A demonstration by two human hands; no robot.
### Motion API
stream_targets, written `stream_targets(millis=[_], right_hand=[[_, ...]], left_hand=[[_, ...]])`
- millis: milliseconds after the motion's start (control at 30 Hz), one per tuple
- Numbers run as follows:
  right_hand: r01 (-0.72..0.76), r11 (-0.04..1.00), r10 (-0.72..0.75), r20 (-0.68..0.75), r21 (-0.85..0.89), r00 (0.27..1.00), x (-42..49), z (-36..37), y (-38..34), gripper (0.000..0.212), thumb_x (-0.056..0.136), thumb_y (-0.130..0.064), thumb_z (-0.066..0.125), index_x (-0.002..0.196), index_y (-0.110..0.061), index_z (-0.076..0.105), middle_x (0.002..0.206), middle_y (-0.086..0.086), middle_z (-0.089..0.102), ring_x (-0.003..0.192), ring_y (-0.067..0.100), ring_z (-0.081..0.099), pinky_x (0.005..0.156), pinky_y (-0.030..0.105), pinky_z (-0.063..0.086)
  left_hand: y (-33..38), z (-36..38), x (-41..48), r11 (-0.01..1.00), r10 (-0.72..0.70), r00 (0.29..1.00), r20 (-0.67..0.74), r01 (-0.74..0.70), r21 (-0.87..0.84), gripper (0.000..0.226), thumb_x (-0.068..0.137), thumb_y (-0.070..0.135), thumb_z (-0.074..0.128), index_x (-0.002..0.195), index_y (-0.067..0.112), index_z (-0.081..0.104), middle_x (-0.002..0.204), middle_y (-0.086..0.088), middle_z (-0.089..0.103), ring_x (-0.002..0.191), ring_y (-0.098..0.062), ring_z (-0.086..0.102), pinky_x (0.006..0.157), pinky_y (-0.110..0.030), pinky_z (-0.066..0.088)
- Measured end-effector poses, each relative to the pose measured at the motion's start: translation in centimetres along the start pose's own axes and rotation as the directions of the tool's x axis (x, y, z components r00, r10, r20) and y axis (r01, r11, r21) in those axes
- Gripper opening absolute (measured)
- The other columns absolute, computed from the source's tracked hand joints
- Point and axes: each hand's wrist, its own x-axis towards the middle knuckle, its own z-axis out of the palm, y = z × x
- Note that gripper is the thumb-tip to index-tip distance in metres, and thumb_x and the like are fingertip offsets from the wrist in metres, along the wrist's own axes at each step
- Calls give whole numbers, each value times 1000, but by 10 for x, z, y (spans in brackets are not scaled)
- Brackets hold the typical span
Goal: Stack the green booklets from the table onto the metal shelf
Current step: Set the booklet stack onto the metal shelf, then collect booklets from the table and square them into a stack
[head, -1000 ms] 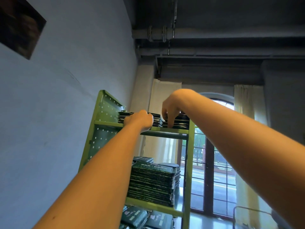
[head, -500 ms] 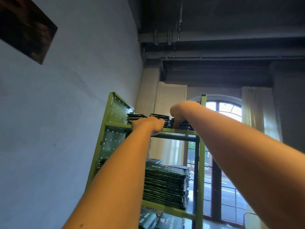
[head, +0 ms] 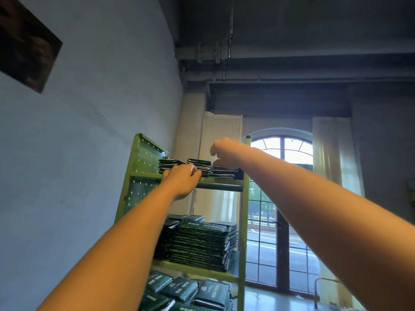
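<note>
The green metal shelf (head: 244,205) stands against the left wall. Its top level holds three low stacks of green booklets: a left one (head: 167,164), a middle one (head: 200,164) and a right one (head: 224,172). My left hand (head: 182,179) has curled fingers pressed against the front of the middle stack at the shelf's edge, and I see nothing held in it. My right hand (head: 223,152) hovers just above the right stack with its fingers loosely curled and holding nothing.
A tall stack of booklets (head: 199,245) fills the middle level, and loose booklets (head: 179,290) lie on the level below. An arched window (head: 281,151) with curtains is behind the shelf. A dark picture (head: 24,46) hangs on the left wall.
My right hand has lifted off the right top stack, where its fingers rested a second ago. My left hand stays at the front edge of the top level.
</note>
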Motion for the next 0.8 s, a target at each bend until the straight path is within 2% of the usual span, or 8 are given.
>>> stream_targets(millis=[100,233,333,433,567,667,733,800], right_hand=[[48,998,-46,-64,36,997,-19,-8,0,29,93,-17,56,116,1,61,114,17,63,101,32,60,91,40,50],[99,991,-86,-133,88,987,-54,-23,-2,25,94,-16,55,115,-4,63,110,15,64,96,28,59,83,34,50],[100,991,-87,-134,94,987,-89,-27,-2,17,93,-16,53,102,-8,66,97,12,66,84,26,59,70,31,47],[76,994,-64,-135,84,989,-128,-29,0,18,93,-26,55,105,-16,65,101,4,67,90,24,61,70,28,45],[32,988,-28,-31,153,999,-192,-17,3,26,92,-33,57,116,-23,63,108,-4,67,93,17,60,81,31,50],[13,981,-22,48,195,999,-235,-5,5,26,92,-35,58,117,-26,62,108,-7,67,95,15,61,78,27,47],[1,982,-15,72,191,997,-264,4,7,26,93,-35,57,118,-28,61,108,-10,67,96,13,61,73,23,38],[6,984,-26,111,178,993,-291,11,11,27,93,-35,56,118,-28,60,109,-9,67,96,12,61,73,22,38]], left_hand=[[5,-8,-19,991,90,989,-114,-77,112,40,101,37,36,132,14,47,136,-4,49,127,-22,40,107,-39,25],[22,-22,-46,991,132,979,-156,-125,50,41,102,35,36,136,14,44,140,-4,46,132,-22,35,108,-36,24],[41,-32,-68,984,166,977,-130,-174,-49,37,101,32,39,131,14,50,136,-4,50,126,-22,42,106,-38,32],[60,-37,-92,966,169,983,67,-152,-211,32,100,30,43,118,10,59,121,-8,61,108,-23,56,92,-37,45],[83,-27,-136,982,189,888,419,-162,-99,39,100,37,41,118,8,59,113,-8,62,101,-24,59,90,-39,48],[93,-13,-163,983,183,808,560,-162,-88,41,99,41,42,119,9,59,116,-8,62,103,-25,59,93,-40,47],[98,-1,-184,982,187,766,616,-160,-101,41,99,41,42,121,10,58,121,-7,60,105,-23,58,95,-40,46],[103,11,-203,982,191,720,667,-150,-118,42,99,41,43,126,11,56,125,-6,58,110,-20,56,99,-38,45]])
